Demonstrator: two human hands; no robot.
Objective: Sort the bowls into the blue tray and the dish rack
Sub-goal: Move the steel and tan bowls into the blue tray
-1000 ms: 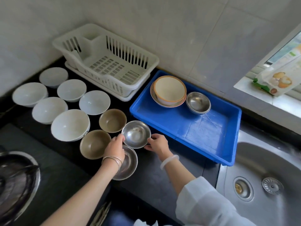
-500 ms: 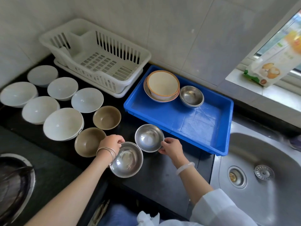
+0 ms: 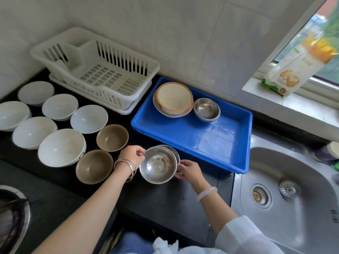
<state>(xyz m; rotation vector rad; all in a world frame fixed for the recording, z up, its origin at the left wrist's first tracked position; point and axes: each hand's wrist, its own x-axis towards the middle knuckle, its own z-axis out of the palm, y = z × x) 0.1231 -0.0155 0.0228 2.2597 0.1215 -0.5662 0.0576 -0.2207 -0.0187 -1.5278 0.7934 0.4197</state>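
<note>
While you held the steel bowl [image 3: 158, 165] over a second steel bowl [image 3: 172, 151] above the black counter [image 3: 165, 198] | your left hand [image 3: 132, 155] pinched its left rim, right hand [image 3: 189, 171] gripped its right | blue tray [image 3: 211, 143] sat just beyond | dish rack [image 3: 95, 70] was well apart.

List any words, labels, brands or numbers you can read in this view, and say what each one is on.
None can be read.
Packet on the window sill: it carries print, a small green patch near the top and pictures, all too blurred to make out.
Bowls, blue tray, dish rack, sink: no lettering or marks visible.
</note>
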